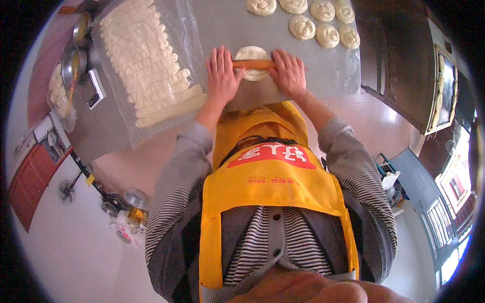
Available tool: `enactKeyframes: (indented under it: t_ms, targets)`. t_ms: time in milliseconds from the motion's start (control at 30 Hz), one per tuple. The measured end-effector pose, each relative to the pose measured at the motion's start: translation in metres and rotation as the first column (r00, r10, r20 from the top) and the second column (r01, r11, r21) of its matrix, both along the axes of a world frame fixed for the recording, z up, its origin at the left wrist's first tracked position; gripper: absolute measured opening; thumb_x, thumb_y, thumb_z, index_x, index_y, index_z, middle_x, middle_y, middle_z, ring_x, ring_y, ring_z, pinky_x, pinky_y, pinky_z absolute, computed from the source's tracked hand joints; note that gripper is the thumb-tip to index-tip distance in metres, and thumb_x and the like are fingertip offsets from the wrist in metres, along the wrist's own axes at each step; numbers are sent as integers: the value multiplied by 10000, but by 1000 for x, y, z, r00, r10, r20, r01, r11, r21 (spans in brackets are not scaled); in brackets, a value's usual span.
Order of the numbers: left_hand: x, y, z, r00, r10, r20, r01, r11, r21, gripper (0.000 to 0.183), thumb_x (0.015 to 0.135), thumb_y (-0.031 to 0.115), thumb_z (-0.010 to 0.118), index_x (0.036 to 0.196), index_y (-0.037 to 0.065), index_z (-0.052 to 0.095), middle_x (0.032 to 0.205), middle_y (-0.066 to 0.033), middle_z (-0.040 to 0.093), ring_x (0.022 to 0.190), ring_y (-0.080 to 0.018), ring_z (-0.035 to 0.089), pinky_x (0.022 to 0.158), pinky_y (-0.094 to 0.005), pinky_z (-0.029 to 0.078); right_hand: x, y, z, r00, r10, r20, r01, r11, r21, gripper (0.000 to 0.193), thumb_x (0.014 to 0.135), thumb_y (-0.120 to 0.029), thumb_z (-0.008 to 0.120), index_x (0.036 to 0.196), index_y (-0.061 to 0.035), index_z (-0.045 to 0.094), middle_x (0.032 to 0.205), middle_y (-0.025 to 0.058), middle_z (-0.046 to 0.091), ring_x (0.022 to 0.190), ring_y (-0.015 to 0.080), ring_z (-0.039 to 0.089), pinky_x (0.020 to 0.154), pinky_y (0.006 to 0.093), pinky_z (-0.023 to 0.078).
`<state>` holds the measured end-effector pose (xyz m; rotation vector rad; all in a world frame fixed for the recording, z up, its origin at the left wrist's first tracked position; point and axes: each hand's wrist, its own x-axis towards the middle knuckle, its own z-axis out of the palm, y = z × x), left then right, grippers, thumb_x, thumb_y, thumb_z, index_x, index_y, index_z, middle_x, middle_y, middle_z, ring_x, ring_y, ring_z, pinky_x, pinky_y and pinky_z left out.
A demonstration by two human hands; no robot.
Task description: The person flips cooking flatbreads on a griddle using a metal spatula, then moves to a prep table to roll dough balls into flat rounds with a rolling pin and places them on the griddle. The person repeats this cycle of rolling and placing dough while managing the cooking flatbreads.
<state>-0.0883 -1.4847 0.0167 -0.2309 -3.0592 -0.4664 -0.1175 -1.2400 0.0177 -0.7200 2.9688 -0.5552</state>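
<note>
A wooden rolling pin (254, 64) lies crosswise over a flattened round of dough (252, 52) near the front edge of the metal worktop (222, 25). My left hand (222, 76) presses on the pin's left end, its fingers laid over the wood. Over the right end rests my right hand (289, 73) in the same way, with the pin's tip showing past it. Dough shows both beyond and on the near side of the pin. Several coiled dough rounds (327, 36) sit at the far right of the worktop.
To the left, rows of dough strips (139, 55) lie on a clear plastic sheet (184, 38). Beyond them are a white-edged device (94, 90) and a metal bowl (74, 65) with a brush-like tool. At the right stands a dark cabinet (404, 60) with dough rounds on a tray (444, 91).
</note>
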Motion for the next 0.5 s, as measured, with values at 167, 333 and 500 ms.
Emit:
enactKeyframes:
  t_ms: [167,333,500]
  targets:
    - [-85,4,-8,991,71,-112,-79,994,-78,724,949,456,587,1445,-40,409,1537,-216,378,1445,-420,295,1152,-618,248,-73,-14,0,984,-9,-179,-4,997,-74,485,955,-296,572,1361,-41,499,1417,156,514,1317,343,476,1092,486,375]
    - [15,0,-8,1000,-14,26,13,1000,21,724,951,429,592,1467,-32,380,1559,-203,350,1450,-411,292,1165,-614,222,-2,6,-4,995,77,-60,-76,997,26,573,956,-392,568,1416,-65,471,1472,149,472,1383,339,420,1141,496,334]
    - [-67,8,-2,996,65,-67,-68,997,-33,675,972,429,559,1452,-25,418,1536,-211,389,1465,-416,275,1155,-629,229,-61,-6,0,993,21,-120,-18,999,26,567,949,-351,569,1434,-73,467,1513,151,432,1419,309,389,1144,480,333]
